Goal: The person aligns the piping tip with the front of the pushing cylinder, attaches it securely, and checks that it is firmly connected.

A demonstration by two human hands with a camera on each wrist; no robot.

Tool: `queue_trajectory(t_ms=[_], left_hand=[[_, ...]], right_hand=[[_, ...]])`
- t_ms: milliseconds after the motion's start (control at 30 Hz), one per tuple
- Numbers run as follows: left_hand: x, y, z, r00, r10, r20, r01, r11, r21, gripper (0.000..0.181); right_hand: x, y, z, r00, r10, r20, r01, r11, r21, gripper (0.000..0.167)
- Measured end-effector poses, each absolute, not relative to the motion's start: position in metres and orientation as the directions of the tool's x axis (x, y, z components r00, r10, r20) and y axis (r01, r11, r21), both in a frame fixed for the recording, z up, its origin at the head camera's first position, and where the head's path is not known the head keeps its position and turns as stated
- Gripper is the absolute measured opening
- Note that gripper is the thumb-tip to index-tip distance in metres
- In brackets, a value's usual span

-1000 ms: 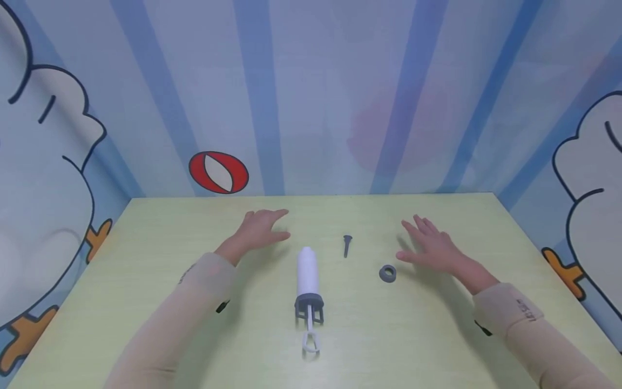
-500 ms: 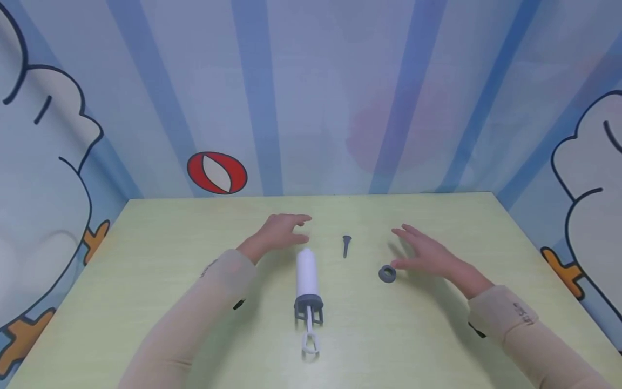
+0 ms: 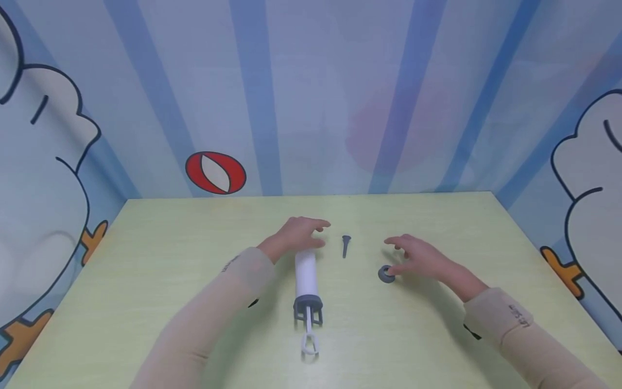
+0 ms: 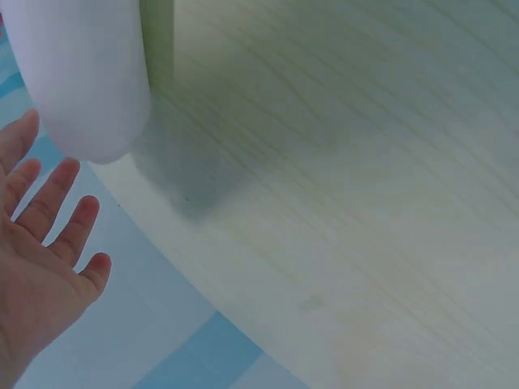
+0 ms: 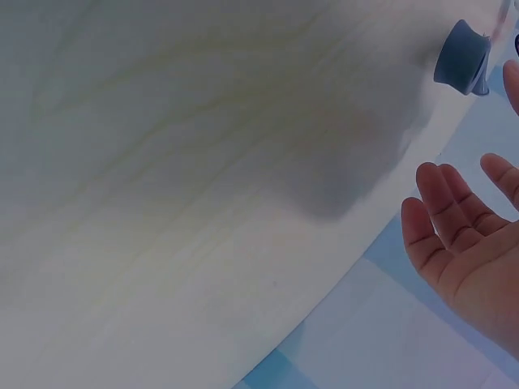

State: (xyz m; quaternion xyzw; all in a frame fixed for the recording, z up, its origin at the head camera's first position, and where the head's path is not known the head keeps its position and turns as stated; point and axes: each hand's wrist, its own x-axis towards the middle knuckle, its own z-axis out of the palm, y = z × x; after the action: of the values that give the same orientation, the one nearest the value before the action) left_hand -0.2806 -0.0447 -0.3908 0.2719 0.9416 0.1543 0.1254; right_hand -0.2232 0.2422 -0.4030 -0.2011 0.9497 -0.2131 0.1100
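A white syringe-like tube [image 3: 306, 275] lies along the middle of the table, with a grey collar and a white plunger ending in a loop. My left hand [image 3: 297, 235] hovers over the tube's far end, fingers apart and holding nothing; it hides the tip. In the left wrist view, the tube [image 4: 89, 81] is close to its fingertips. A slim grey nozzle-like piece [image 3: 345, 246] lies just right of that hand. My right hand [image 3: 421, 259] is held loosely over a grey ring [image 3: 386, 274]. Its thumb overlaps the ring; contact cannot be told. The ring [image 5: 462, 58] also shows in the right wrist view.
The pale wooden table [image 3: 194, 237] ends at a blue striped backdrop [image 3: 320, 97] behind. Printed cartoon side panels [image 3: 39, 189] stand at left and right.
My left hand has moved right, from beside the tube to over its far end. My right hand has come left and slightly nearer, its thumb now over the ring. The objects have stayed put.
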Motion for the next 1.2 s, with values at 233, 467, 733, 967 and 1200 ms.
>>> queue_trajectory(t_ms=[233,467,733,967,1200], left_hand=[[-0.281,-0.030,-0.390,-0.795,0.586,-0.158,0.522,0.793,0.314,0.050],[-0.282,-0.017,-0.396,-0.772,0.609,-0.180,0.553,0.784,0.281,0.055],[-0.281,-0.004,-0.406,-0.758,0.620,-0.205,0.575,0.782,0.240,0.062],[-0.281,0.002,-0.412,-0.748,0.634,-0.196,0.605,0.773,0.190,0.059],[-0.282,0.005,-0.414,-0.756,0.627,-0.190,0.607,0.779,0.155,0.054]], right_hand=[[-0.224,0.239,-0.407,-0.893,-0.426,-0.142,-0.331,0.838,-0.434,0.058],[-0.223,0.238,-0.407,-0.891,-0.426,-0.159,-0.330,0.846,-0.419,0.057],[-0.222,0.236,-0.408,-0.888,-0.430,-0.165,-0.332,0.846,-0.417,0.055],[-0.223,0.237,-0.410,-0.883,-0.444,-0.154,-0.350,0.839,-0.416,0.054],[-0.222,0.239,-0.412,-0.885,-0.437,-0.160,-0.346,0.847,-0.404,0.054]])
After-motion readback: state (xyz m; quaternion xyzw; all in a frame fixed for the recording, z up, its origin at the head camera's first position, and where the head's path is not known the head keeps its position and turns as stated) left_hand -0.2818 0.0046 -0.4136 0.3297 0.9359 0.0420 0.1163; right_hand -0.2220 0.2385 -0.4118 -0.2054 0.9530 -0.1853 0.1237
